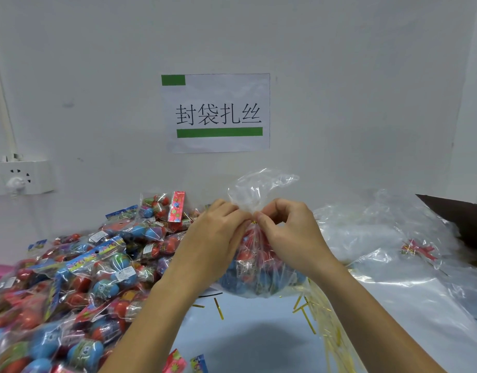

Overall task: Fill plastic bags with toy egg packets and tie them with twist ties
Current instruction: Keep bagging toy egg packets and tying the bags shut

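A clear plastic bag (261,270) filled with red and blue toy egg packets stands on the table in the middle. Its gathered neck sticks up with the loose top (259,187) fanning out above. My left hand (218,235) and my right hand (291,232) pinch the neck from either side. A gold twist tie (254,222) shows between my fingertips at the neck.
A big heap of toy egg packets (70,278) covers the left of the table. Loose gold twist ties (320,319) lie at the lower right. Empty clear bags (393,238) pile at the right, near a dark box (463,216). A wall with a paper sign (218,111) is close behind.
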A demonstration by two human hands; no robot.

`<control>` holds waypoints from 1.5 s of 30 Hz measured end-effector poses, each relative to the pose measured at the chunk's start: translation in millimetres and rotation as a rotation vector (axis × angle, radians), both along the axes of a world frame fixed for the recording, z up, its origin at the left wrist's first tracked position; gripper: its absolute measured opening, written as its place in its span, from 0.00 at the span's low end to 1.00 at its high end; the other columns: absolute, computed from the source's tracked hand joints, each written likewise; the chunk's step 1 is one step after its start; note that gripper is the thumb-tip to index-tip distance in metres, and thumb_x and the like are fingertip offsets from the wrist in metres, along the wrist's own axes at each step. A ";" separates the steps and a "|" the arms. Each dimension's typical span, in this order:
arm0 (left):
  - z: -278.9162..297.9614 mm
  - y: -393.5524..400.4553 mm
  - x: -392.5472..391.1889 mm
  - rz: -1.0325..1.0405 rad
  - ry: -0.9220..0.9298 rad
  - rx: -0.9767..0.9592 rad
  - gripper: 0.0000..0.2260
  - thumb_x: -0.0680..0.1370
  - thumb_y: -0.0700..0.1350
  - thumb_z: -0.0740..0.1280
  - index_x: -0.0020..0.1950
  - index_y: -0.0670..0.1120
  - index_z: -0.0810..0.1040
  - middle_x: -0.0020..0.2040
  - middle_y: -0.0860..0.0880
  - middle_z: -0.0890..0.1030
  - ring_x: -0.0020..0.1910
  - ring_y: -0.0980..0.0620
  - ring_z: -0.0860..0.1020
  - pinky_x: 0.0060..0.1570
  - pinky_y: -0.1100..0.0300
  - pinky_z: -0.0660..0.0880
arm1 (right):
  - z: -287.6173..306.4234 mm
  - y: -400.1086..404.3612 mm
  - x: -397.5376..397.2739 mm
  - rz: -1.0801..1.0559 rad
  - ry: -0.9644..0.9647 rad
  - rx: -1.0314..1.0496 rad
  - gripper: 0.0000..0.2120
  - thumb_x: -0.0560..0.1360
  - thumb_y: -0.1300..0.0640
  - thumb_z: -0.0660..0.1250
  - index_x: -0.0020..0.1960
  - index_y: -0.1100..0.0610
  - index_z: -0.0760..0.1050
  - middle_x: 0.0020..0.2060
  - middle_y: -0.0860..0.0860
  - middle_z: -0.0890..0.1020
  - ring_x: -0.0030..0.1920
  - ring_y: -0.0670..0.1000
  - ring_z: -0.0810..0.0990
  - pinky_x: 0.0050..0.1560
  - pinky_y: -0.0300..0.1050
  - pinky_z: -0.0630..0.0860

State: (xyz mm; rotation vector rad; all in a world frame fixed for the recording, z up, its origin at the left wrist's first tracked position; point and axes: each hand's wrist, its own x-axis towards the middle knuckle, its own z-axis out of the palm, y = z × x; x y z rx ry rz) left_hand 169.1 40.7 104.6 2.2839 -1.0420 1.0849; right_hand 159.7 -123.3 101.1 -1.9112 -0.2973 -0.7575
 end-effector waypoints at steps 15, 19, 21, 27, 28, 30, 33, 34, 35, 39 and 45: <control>0.0 -2.9 4.0 -0.003 0.166 -0.135 0.06 0.81 0.42 0.65 0.47 0.50 0.80 0.41 0.56 0.75 0.46 0.55 0.71 0.48 0.62 0.69 | -0.7 1.9 1.8 -0.011 -0.090 -0.119 0.09 0.77 0.57 0.70 0.38 0.53 0.78 0.30 0.48 0.81 0.33 0.46 0.79 0.34 0.41 0.76; 3.5 -1.5 2.0 -0.130 0.342 -0.245 0.11 0.79 0.39 0.68 0.43 0.55 0.80 0.38 0.59 0.79 0.43 0.59 0.77 0.45 0.68 0.71 | -0.5 3.3 1.3 -0.014 -0.098 -0.115 0.07 0.77 0.58 0.70 0.40 0.55 0.79 0.32 0.49 0.81 0.35 0.48 0.80 0.37 0.44 0.77; 3.7 0.1 0.5 -0.153 0.371 -0.274 0.08 0.78 0.39 0.69 0.44 0.52 0.83 0.39 0.56 0.81 0.42 0.57 0.78 0.45 0.67 0.73 | -0.5 3.7 1.3 -0.015 -0.092 -0.118 0.07 0.77 0.58 0.70 0.40 0.55 0.79 0.33 0.49 0.81 0.35 0.48 0.80 0.37 0.44 0.78; 2.4 2.6 1.6 -0.049 0.196 -0.207 0.02 0.77 0.41 0.71 0.46 0.47 0.83 0.39 0.55 0.75 0.44 0.54 0.73 0.47 0.61 0.69 | -2.8 4.0 1.4 -0.011 -0.087 -0.141 0.10 0.77 0.57 0.70 0.37 0.51 0.76 0.30 0.47 0.80 0.32 0.45 0.78 0.33 0.37 0.75; 3.0 2.6 1.4 -0.020 0.141 -0.159 0.02 0.78 0.41 0.71 0.48 0.46 0.83 0.39 0.56 0.74 0.45 0.53 0.72 0.48 0.59 0.70 | -3.1 4.0 1.7 -0.013 -0.082 -0.143 0.11 0.78 0.57 0.70 0.37 0.50 0.76 0.29 0.46 0.80 0.31 0.44 0.78 0.33 0.36 0.75; 4.1 1.8 0.3 0.026 0.054 -0.064 0.03 0.78 0.42 0.70 0.48 0.43 0.83 0.41 0.56 0.72 0.46 0.51 0.71 0.49 0.53 0.72 | -3.6 3.7 2.4 -0.013 -0.075 -0.138 0.11 0.78 0.56 0.70 0.37 0.50 0.75 0.28 0.46 0.79 0.29 0.44 0.76 0.32 0.35 0.74; 5.0 -0.1 -1.8 0.050 0.030 -0.017 0.04 0.79 0.42 0.69 0.48 0.43 0.81 0.42 0.55 0.72 0.46 0.51 0.71 0.49 0.53 0.73 | -3.9 3.3 2.8 -0.006 -0.079 -0.131 0.12 0.78 0.56 0.70 0.37 0.49 0.75 0.28 0.44 0.79 0.30 0.43 0.76 0.32 0.35 0.74; 4.8 -0.5 -2.2 0.047 0.060 -0.029 0.03 0.79 0.42 0.68 0.47 0.44 0.81 0.42 0.56 0.72 0.46 0.52 0.71 0.49 0.55 0.72 | -4.3 3.5 2.9 -0.004 -0.082 -0.134 0.11 0.78 0.56 0.70 0.37 0.49 0.75 0.29 0.44 0.79 0.31 0.43 0.77 0.33 0.36 0.74; 4.4 -1.1 -2.7 0.033 0.107 -0.063 0.03 0.79 0.43 0.68 0.45 0.46 0.79 0.41 0.56 0.73 0.45 0.53 0.71 0.48 0.57 0.71 | -4.6 3.7 3.1 -0.002 -0.083 -0.137 0.11 0.78 0.57 0.70 0.37 0.49 0.75 0.29 0.44 0.79 0.32 0.44 0.77 0.33 0.37 0.75; 5.9 -3.8 -2.1 -0.045 0.397 -0.289 0.09 0.78 0.41 0.68 0.37 0.48 0.79 0.31 0.53 0.77 0.32 0.57 0.73 0.35 0.64 0.70 | -5.0 4.4 3.9 -0.006 -0.086 -0.138 0.10 0.77 0.56 0.70 0.38 0.50 0.76 0.30 0.46 0.80 0.33 0.45 0.78 0.36 0.43 0.77; 9.2 -5.3 -3.2 -0.104 0.709 -0.546 0.11 0.78 0.44 0.71 0.35 0.47 0.84 0.31 0.51 0.83 0.30 0.58 0.79 0.32 0.66 0.75 | -3.3 3.3 1.7 0.029 -0.085 -0.134 0.11 0.78 0.56 0.70 0.38 0.48 0.76 0.32 0.45 0.81 0.34 0.46 0.79 0.37 0.45 0.78</control>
